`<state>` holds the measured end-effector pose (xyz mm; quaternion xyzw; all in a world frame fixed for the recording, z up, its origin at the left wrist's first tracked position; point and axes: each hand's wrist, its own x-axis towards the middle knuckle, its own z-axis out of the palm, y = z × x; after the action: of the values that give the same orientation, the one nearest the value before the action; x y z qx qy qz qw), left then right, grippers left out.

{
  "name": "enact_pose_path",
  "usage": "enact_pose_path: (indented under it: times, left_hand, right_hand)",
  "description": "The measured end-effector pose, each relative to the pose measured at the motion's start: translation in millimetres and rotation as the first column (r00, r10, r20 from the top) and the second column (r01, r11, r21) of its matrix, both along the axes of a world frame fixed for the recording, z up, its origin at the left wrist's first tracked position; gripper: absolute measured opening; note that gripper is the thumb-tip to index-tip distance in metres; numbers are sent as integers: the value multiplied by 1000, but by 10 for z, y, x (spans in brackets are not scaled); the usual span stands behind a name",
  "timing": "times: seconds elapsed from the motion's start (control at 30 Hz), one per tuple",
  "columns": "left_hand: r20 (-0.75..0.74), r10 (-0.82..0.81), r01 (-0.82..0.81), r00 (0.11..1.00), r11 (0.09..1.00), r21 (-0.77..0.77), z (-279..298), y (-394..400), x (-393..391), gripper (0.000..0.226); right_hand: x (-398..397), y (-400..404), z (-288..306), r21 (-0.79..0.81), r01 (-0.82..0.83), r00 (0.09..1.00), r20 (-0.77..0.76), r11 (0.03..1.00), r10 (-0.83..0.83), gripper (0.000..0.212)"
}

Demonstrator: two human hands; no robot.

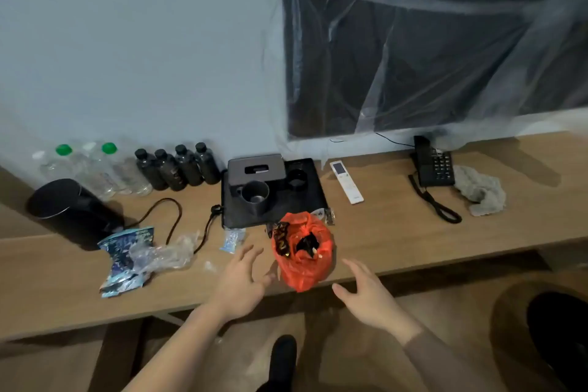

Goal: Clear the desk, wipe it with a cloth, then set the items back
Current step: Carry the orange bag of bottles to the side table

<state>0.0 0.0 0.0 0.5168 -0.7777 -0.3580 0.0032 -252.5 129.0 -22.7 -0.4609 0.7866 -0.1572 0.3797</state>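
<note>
An orange plastic bag (304, 259) full of dark wrappers sits at the front edge of the wooden desk (397, 239). My left hand (240, 280) hovers just left of the bag with spread fingers, holding nothing. On the bag's right, my right hand (366, 293) is open too, a little apart from it. A grey cloth (479, 191) lies crumpled at the right beside a black telephone (434, 169). A black tray (276, 194) with a cup and a tissue box stands behind the bag.
Blue wrappers (124, 259) and clear plastic (162, 254) litter the left front. A black kettle (70, 210) with its cord, clear bottles (86, 169), dark bottles (178, 169) and a white remote (346, 181) line the back. A bin (547, 334) stands on the floor at right.
</note>
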Motion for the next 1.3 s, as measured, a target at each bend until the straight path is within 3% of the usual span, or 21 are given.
enact_pose_path:
  times: [0.2, 0.33, 0.47, 0.6, 0.8, 1.07, 1.3]
  left_hand:
    - [9, 12, -13, 1000, 980, 197, -320, -577, -357, 83]
    - [83, 119, -137, 989, 956, 259, -789, -974, -569, 106]
    - [26, 190, -185, 981, 905, 383, -693, -1019, -790, 57]
    - [5, 197, -184, 980, 907, 379, -750, -998, -876, 42]
    - [-35, 270, -241, 962, 904, 353, -778, -990, -815, 36]
    - [-102, 258, -206, 961, 910, 360, -699, -868, -774, 34]
    - [-361, 328, -142, 873, 879, 455, -170, -624, -774, 27]
  right_hand:
    - [-14, -494, -431, 180, 200, 966, 126, 963, -224, 75]
    - [-22, -725, -728, 267, 406, 856, 224, 874, -466, 81]
    - [-53, -910, -1075, 335, 473, 764, 304, 815, -569, 81]
    - [-23, -1017, -1047, 409, 522, 633, 402, 748, -661, 25]
    - [79, -949, -884, 354, 610, 496, 526, 708, -691, 29]
    - [134, -857, -831, 287, 679, 473, 532, 675, -702, 18]
    - [148, -624, -512, 153, 786, 376, 652, 600, -658, 20]
